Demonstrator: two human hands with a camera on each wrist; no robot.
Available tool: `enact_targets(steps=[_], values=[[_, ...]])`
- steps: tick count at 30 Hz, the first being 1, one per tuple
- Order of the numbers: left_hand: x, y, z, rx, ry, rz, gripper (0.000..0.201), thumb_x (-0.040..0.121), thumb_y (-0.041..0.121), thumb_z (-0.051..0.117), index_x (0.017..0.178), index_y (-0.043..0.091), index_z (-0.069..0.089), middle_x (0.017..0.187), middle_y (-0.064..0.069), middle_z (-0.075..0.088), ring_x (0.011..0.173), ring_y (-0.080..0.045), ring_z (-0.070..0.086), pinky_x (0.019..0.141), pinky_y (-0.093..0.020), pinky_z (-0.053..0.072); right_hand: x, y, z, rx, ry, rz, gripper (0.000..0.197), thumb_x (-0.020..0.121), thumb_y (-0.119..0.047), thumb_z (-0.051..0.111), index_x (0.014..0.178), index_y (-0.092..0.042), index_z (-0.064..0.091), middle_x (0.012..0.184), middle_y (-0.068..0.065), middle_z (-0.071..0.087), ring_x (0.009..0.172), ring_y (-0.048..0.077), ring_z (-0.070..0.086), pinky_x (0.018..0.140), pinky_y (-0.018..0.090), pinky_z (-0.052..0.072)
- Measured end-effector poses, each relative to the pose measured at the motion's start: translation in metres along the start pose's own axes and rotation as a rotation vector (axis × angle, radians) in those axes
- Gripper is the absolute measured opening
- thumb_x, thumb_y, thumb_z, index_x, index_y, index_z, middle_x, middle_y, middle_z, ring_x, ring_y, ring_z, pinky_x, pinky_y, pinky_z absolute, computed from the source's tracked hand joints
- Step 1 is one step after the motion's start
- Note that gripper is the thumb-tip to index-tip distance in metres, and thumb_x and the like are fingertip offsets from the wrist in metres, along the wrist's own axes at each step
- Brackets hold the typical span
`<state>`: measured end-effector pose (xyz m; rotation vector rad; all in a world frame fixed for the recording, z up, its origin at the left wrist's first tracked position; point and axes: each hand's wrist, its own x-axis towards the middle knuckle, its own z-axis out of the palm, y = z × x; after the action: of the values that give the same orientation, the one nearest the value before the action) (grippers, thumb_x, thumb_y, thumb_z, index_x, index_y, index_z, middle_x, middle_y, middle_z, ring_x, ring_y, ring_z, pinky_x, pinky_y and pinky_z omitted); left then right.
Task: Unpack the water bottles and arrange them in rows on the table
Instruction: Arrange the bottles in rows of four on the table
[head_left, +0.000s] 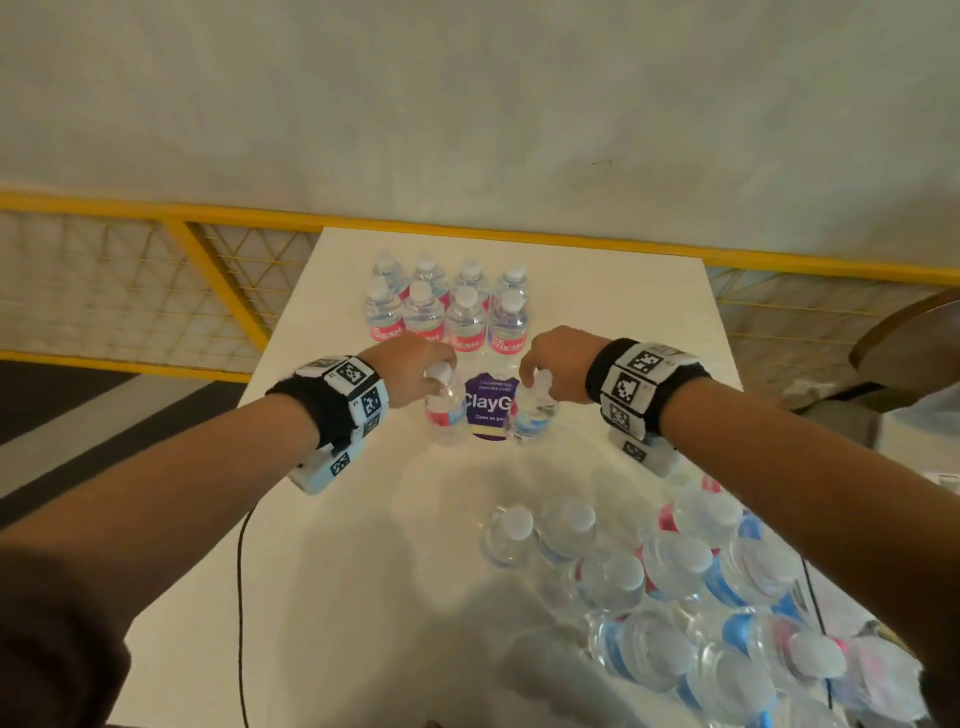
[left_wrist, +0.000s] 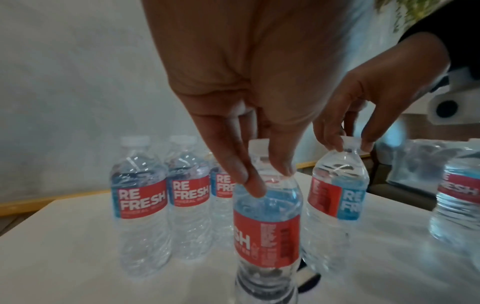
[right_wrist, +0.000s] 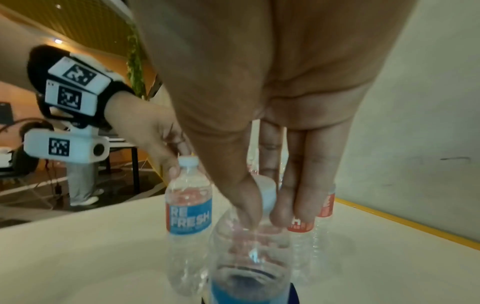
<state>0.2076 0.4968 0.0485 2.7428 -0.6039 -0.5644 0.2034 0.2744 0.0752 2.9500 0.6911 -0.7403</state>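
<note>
1. Nearest to us, the opened pack of water bottles (head_left: 701, 597) is standing at the near right of the white table (head_left: 322, 571), its white caps crowding together and its torn plastic wrap (head_left: 878, 670) trailing at the right edge; a thin black cable (head_left: 240, 597) is running along the table's left side.
2. Farther out, we are holding one bottle in each hand, both upright on the table either side of a purple sticker (head_left: 487, 408).
3. Our left hand (head_left: 410, 371) is pinching the left bottle (head_left: 445, 410) narrowly at its neck, just under the cap, fingertips (left_wrist: 253, 186) pointing down.
4. Our right hand (head_left: 558, 364) is pinching the right bottle (head_left: 535, 410) the same way, thumb and fingers (right_wrist: 285, 214) closing around its cap.
5. Beyond the hands, eight arranged bottles (head_left: 449, 306) are standing in two rows of four, red labels facing us.
6. Farthest off, a yellow mesh railing (head_left: 156, 280) is running behind the table, below a pale wall (head_left: 467, 104).
</note>
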Motion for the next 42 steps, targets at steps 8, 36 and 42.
enact_targets(steps=[8, 36, 42], values=[[0.004, -0.01, 0.003, -0.048, 0.033, -0.042, 0.041, 0.084, 0.03, 0.066, 0.122, 0.019, 0.055, 0.12, -0.006, 0.061, 0.108, -0.028, 0.058, 0.091, -0.034, 0.045, 0.013, -0.005, -0.001, 0.0, 0.004, -0.041, 0.031, 0.086, -0.009, 0.055, 0.115, -0.019, 0.057, 0.116, 0.006, 0.055, 0.104, 0.025, 0.055, 0.085, 0.032, 0.046], [0.018, 0.005, -0.009, -0.034, 0.055, -0.08, 0.024, 0.084, 0.02, 0.063, 0.107, 0.013, 0.069, 0.117, -0.007, 0.063, 0.103, -0.023, 0.059, 0.081, -0.027, 0.044, 0.019, -0.001, 0.0, 0.005, 0.024, 0.077, 0.03, 0.088, -0.002, 0.056, 0.114, -0.014, 0.065, 0.123, 0.009, 0.06, 0.109, 0.027, 0.058, 0.095, 0.031, 0.049], [0.021, -0.002, -0.013, -0.012, 0.044, -0.055, 0.023, 0.083, 0.015, 0.064, 0.105, 0.013, 0.071, 0.116, -0.008, 0.064, 0.105, -0.023, 0.058, 0.082, -0.027, 0.043, 0.018, 0.002, 0.001, 0.01, 0.032, 0.092, 0.035, 0.088, -0.003, 0.055, 0.121, -0.016, 0.06, 0.127, 0.01, 0.053, 0.114, 0.026, 0.053, 0.094, 0.029, 0.044]])
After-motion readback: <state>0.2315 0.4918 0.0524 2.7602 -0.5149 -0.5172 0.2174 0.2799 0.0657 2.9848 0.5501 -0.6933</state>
